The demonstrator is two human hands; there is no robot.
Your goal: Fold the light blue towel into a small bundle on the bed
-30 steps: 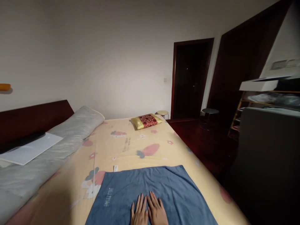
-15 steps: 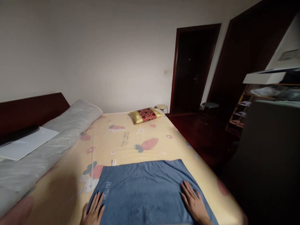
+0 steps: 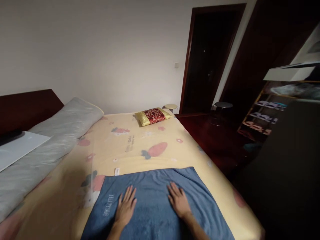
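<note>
A blue towel [image 3: 152,203] lies spread on the bed, with pale lettering near its left side and a small white tag [image 3: 117,171] at its far left edge. My left hand [image 3: 126,205] rests flat on the towel, left of its middle, fingers stretched out. Right of the middle, my right hand [image 3: 178,200] also lies on the cloth with its fingers extended. Neither hand grips anything. Slight wrinkles run along the towel's right part, and its near edge falls outside the view.
The bed's yellow patterned sheet [image 3: 135,146] carries a gold and red pillow [image 3: 153,116] at the far end. Rolled grey bedding [image 3: 70,123] lies along the left with a white board [image 3: 22,150] on it. Stools, a door [image 3: 210,63] and a shoe rack [image 3: 260,115] stand beyond.
Both hands have moved inward from the towel's side edges and a little farther from me. The left part of the towel now shows more fully. The camera view has shifted slightly.
</note>
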